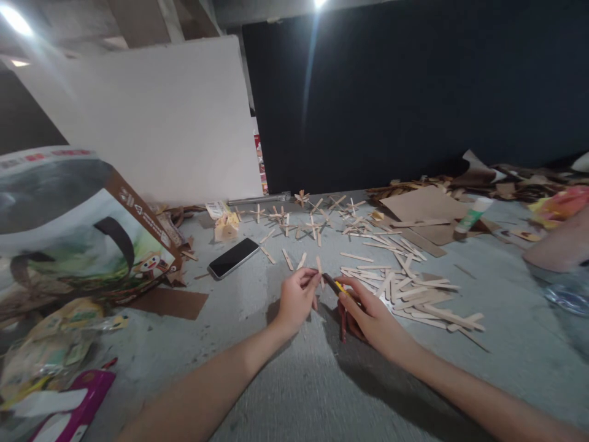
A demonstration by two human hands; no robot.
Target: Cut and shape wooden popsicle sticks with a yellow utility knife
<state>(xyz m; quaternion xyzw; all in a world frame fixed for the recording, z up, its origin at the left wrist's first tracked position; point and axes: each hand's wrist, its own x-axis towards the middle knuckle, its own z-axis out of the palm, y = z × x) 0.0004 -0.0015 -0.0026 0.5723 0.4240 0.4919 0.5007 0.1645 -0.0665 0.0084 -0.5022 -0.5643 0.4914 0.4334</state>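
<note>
1. The left hand pinches a stick, its long axis running up the view.
2. The right hand has its grip closed around a cutter, pointing leftward at the stick.
3. The stick is nearer the left hand.

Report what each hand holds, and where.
Left hand: wooden stick, pinched below its upper end. Right hand: dark-and-yellow tool, gripped near its yellow part.

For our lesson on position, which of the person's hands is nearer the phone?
Left. The left hand is right of the phone, with a gap between; the right hand is farther right.
</note>
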